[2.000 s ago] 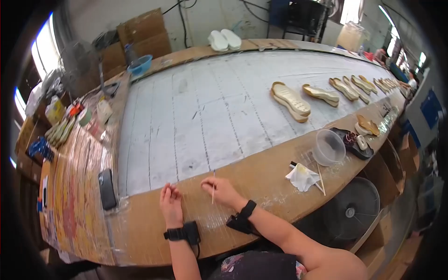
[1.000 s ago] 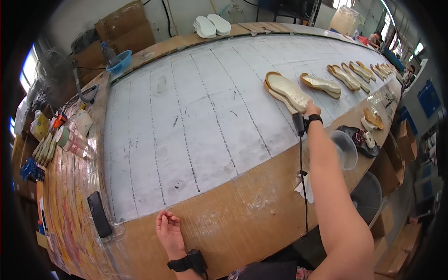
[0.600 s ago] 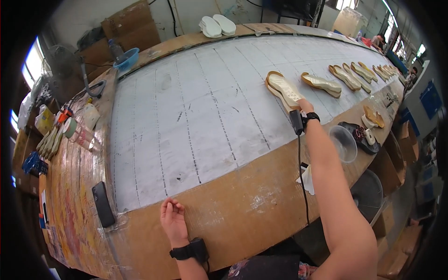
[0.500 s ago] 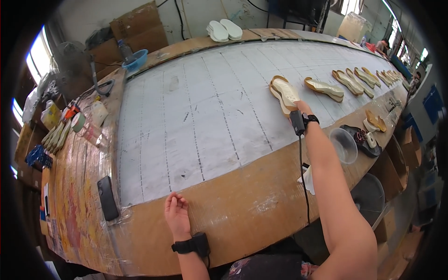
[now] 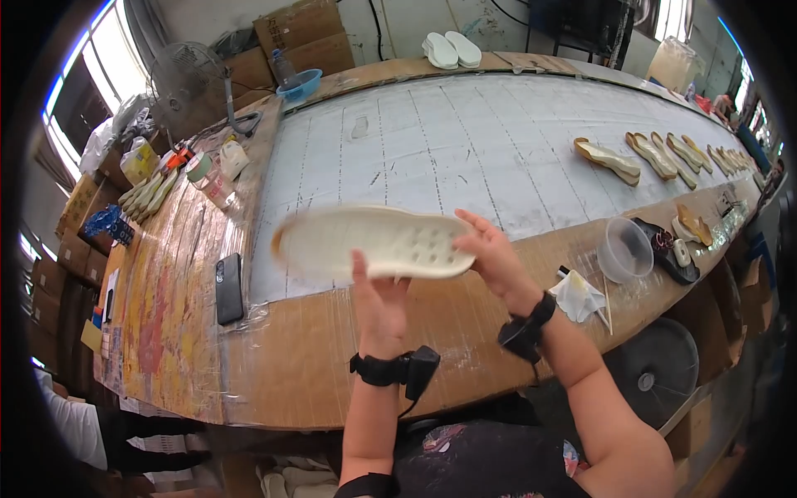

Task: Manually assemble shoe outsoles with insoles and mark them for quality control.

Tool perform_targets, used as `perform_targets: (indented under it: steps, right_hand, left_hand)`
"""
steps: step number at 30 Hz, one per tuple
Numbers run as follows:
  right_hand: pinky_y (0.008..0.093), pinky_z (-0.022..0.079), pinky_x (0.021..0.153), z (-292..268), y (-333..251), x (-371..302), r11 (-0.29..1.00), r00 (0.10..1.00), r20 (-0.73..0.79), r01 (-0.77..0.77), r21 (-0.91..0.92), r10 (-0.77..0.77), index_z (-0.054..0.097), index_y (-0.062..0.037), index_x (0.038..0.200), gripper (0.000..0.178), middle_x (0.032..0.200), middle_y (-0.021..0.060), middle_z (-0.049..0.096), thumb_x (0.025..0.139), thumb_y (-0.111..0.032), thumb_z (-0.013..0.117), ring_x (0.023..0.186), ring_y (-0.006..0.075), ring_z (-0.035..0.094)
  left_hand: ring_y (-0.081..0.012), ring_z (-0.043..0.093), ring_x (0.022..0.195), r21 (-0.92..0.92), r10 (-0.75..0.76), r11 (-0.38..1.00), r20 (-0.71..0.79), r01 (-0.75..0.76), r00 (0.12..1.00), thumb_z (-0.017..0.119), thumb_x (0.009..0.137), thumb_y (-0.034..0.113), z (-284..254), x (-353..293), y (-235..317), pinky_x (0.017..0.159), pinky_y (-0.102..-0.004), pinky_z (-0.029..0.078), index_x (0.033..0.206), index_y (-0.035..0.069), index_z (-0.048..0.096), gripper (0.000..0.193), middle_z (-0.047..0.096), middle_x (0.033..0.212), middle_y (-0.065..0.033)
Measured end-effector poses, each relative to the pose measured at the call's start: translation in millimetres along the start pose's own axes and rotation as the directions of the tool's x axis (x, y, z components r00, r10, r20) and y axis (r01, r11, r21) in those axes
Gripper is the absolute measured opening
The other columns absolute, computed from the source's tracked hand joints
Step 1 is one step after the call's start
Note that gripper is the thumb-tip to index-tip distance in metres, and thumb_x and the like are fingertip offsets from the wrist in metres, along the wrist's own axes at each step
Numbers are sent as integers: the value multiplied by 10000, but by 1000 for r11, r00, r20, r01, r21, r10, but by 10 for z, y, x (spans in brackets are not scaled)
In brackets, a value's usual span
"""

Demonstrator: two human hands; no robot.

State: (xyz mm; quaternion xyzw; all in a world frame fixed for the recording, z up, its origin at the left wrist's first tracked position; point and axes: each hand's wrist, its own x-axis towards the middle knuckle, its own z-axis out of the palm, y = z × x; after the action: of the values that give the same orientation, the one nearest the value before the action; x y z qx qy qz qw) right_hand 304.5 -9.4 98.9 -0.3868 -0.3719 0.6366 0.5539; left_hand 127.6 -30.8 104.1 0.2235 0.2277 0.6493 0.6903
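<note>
A cream shoe sole (image 5: 365, 236) with a group of round dimples at one end is held up in front of me, nearly level. Its far left end shows a tan edge and is smeared by motion. My right hand (image 5: 502, 264) grips the dimpled end, thumb and fingers closed on it. Below the sole's near edge, my left hand (image 5: 383, 315) has its thumb over the top face while its other fingers go beneath, mostly hidden. Further right, a row of similar soles with tan rims, the nearest one (image 5: 610, 162), lies on the white marked sheet (image 5: 398, 166).
On the left are a phone (image 5: 229, 289), a bottle (image 5: 209, 178) and stacked soles (image 5: 151, 195). A clear tub (image 5: 625, 251), a white cloth (image 5: 577, 296) and a dark sandal (image 5: 668, 253) lie to the right. White soles (image 5: 452, 51) and a blue basin (image 5: 300, 85) stand at the back.
My right hand has lifted the sole off the sheet and brought it left and nearer. My left hand has risen from the table edge to meet it. The view has shifted left.
</note>
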Motion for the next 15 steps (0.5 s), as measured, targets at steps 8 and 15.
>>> perform_targets:
  steps: [8, 15]
  right_hand:
    - [332, 318, 977, 748, 233, -619, 559, 727, 179, 639, -528, -663, 272, 32, 1297, 816, 1275, 168, 380, 648, -123, 740, 1173, 243, 393]
    - [295, 354, 938, 743, 103, -886, 739, 774, 250, 631, -235, -581, 288, 26, 1306, 731, 1262, 160, 424, 709, -99, 689, 1114, 205, 458]
  left_hand:
    - [-297, 409, 1161, -120, 69, 989, -117, -83, 991, 235, 947, 330, -66, -231, 47, 966, -446, 365, 1300, 54, 284, 451, 389, 1277, -143]
    - [-275, 448, 1118, -18, 125, 992, 73, -124, 989, 246, 928, 438, -73, -379, 220, 947, -409, 379, 1281, 60, 315, 522, 429, 1238, -118]
